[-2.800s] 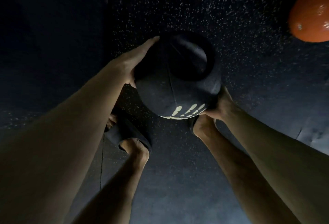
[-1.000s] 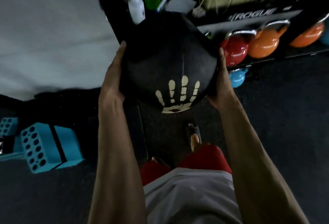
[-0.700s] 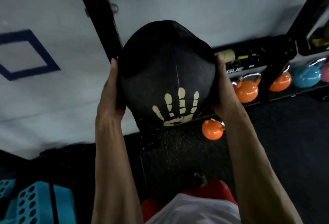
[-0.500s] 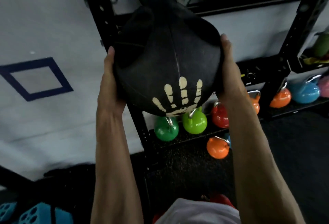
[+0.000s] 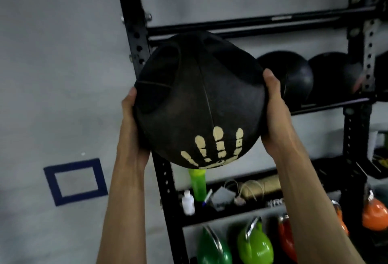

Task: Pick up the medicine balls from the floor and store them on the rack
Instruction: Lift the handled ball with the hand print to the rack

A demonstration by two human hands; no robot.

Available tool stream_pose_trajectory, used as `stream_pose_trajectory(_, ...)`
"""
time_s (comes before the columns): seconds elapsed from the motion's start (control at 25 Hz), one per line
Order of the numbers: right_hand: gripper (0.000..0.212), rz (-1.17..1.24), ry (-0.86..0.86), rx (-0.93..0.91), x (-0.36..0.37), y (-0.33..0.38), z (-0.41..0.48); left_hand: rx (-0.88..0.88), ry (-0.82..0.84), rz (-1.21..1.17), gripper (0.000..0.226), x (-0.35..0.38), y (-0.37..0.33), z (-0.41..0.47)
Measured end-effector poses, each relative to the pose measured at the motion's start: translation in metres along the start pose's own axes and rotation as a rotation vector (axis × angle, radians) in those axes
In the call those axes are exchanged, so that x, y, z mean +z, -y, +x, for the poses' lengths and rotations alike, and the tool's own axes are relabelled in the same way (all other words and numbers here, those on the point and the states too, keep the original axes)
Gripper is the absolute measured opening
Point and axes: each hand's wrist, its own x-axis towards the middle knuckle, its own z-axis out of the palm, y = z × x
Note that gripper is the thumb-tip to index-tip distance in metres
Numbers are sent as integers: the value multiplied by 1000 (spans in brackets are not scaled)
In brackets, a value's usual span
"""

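Note:
I hold a black medicine ball (image 5: 199, 100) with a cream handprint on it, raised in front of the black metal rack (image 5: 134, 28). My left hand (image 5: 131, 129) presses its left side and my right hand (image 5: 273, 108) its right side. The ball is level with the shelf where two other black medicine balls (image 5: 298, 79) (image 5: 329, 74) rest on the rails, just to its right. It hides the left end of that shelf. Whether it touches the rails cannot be told.
A higher pair of rails (image 5: 262, 25) crosses above the ball. Below, a shelf holds a green bottle (image 5: 197, 185), a white bottle (image 5: 188, 201) and a rope bundle (image 5: 260, 186). Green (image 5: 255, 247), red and orange kettlebells (image 5: 374, 213) sit lowest. A blue taped square (image 5: 74, 180) marks the wall.
I lifted the ball off the floor and raised it up past the kettlebell and clutter shelves to the height of the medicine ball shelf. Both hands kept their hold.

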Motion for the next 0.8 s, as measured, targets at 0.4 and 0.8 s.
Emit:
stream_pose_trajectory(0.4, 61, 53, 165, -302, 58, 116, 131, 290, -11, 40, 54, 63, -113, 116)
stream_pose_trajectory(0.8, 57, 154, 288, -395, 95, 160, 304, 437, -112, -24, 56, 112, -149, 269)
